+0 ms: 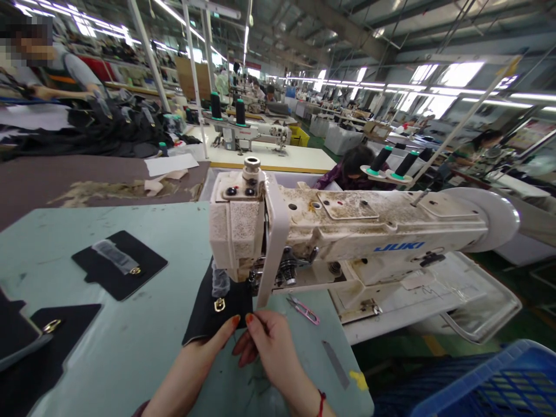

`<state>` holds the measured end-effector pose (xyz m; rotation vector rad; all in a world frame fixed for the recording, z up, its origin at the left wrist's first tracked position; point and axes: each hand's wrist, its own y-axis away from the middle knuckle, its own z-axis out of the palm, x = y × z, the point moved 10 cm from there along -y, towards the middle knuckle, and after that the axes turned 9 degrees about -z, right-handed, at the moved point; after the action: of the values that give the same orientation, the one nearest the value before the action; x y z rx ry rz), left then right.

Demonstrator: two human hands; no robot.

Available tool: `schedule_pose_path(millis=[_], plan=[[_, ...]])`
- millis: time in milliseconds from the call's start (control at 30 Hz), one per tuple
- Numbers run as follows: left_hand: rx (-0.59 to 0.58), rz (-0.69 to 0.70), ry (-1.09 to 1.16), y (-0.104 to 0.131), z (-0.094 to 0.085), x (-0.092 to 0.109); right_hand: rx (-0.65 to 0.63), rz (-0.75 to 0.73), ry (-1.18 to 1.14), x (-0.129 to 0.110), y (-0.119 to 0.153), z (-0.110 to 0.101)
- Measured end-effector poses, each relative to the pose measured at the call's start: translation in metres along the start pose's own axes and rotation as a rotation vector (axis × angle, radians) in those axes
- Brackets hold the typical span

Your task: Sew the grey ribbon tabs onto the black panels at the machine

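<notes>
A black panel (202,315) with a gold buckle (220,304) and a plastic-wrapped strap lies partly beneath the head of a white JUKI sewing machine (347,220). My left hand (206,353) grips the panel's near edge, thumb on top and fingers hidden below. At the same edge, close to the left thumb, my right hand (267,341) pinches the panel's corner between thumb and curled fingers. Pink-handled thread snips (304,310) lie on the green tabletop right of my right hand. The needle area is hidden behind the machine head.
More black panels with buckles lie left (121,260) and at the lower left (65,330). A grey metal strip (336,364) rests at the right edge. A blue basket (490,376) stands lower right. People sit or stand at other tables behind.
</notes>
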<state>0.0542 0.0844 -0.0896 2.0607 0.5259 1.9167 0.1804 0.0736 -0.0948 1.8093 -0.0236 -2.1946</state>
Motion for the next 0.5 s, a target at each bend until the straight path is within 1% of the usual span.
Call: schedule_pose_path(millis=[100, 200, 300, 500], plan=[[-0.022, 0.004, -0.025, -0.004, 0.001, 0.005, 0.001, -0.021, 0.013, -0.003, -0.005, 0.0], [-0.026, 0.035, -0.039, -0.005, 0.0, 0.015, -0.009, -0.031, 0.027, -0.003, -0.009, 0.001], [-0.047, 0.04, -0.044, -0.006, 0.003, 0.025, 0.008, -0.039, 0.029, -0.002, -0.014, -0.001], [-0.004, 0.015, -0.036, -0.01, 0.001, 0.041, 0.031, -0.09, 0.044, -0.012, -0.025, -0.004]])
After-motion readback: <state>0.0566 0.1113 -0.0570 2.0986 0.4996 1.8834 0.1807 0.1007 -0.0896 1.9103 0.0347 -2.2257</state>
